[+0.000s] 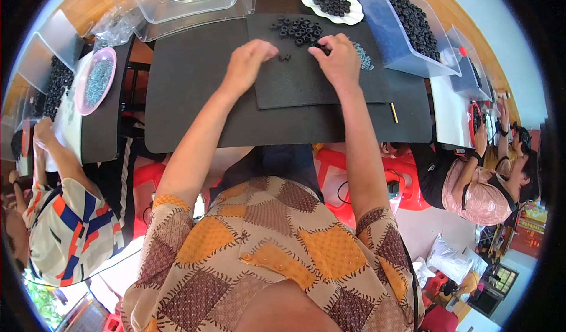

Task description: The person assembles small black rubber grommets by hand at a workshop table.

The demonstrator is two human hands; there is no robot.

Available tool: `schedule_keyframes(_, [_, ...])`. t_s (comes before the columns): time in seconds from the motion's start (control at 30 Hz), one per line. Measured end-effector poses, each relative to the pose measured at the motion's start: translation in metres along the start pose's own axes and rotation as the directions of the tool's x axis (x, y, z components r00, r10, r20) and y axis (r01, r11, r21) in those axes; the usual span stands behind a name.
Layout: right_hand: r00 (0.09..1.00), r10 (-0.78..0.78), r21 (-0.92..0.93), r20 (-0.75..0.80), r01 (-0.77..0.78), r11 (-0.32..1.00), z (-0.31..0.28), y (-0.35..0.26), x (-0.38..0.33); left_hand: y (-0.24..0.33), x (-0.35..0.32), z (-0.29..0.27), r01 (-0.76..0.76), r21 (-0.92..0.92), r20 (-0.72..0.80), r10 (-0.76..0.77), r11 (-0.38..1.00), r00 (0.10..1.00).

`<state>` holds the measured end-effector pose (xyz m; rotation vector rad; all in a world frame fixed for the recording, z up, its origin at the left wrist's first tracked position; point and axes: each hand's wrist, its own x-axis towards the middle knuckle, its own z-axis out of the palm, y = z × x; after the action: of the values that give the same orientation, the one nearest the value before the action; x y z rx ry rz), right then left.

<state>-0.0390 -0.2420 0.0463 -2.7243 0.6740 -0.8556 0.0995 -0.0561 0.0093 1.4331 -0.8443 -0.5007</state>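
My left hand (247, 62) rests with curled fingers on a dark square mat (318, 81), its fingertips next to a small black ring (285, 56). My right hand (339, 58) lies on the same mat, its fingers pinched on a small black ring at the edge of a loose pile of black rings (298, 29). A patch of tiny grey-blue screws (364, 56) lies just right of my right hand.
A white scalloped dish (351, 17) of black rings and a clear bin (377, 25) full of them stand at the back right. Empty clear bins (177, 2) sit back left. A pink plate (87, 105) of screws lies left. Other people work at both sides.
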Motion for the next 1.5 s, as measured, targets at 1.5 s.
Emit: schedule_keyframes(1.5, [0.978,0.086,0.849,0.190,-0.207,0.486,-0.030,-0.078,-0.059,0.020,-0.046,-0.023,0.316,-0.648,0.262,-0.187,0.693,0.947])
